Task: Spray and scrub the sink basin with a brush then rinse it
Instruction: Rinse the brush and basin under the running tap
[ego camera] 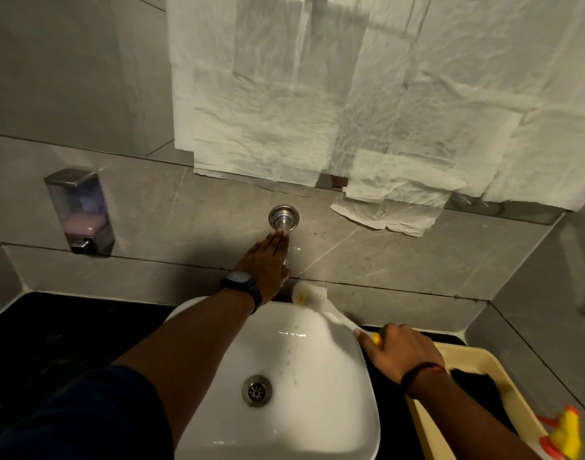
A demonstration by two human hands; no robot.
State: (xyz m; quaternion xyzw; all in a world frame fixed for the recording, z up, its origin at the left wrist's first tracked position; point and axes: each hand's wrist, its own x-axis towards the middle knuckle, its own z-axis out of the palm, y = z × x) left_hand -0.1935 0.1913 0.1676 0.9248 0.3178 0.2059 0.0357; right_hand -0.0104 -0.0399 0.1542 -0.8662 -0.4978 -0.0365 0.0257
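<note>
A white sink basin [321, 383] with a metal drain [256, 390] sits in a black counter. Above it a steel wall tap [283, 219] sticks out of the grey tile. My left hand [266, 263] lies flat over the tap's spout, fingers together, and hides most of it. A thin trickle of water runs down the basin's back wall. My right hand [399, 351] grips the yellow-and-white handle of a white scrub brush [312, 295], whose bristle head rests on the basin's back right rim.
A cream plastic tray [463, 355] at the right holds a dark cloth [473, 390] and a yellow-orange item [565, 438]. A soap dispenser [80, 210] hangs on the left wall. White paper sheets [367, 104] cover the mirror. Black counter [69, 336] lies left.
</note>
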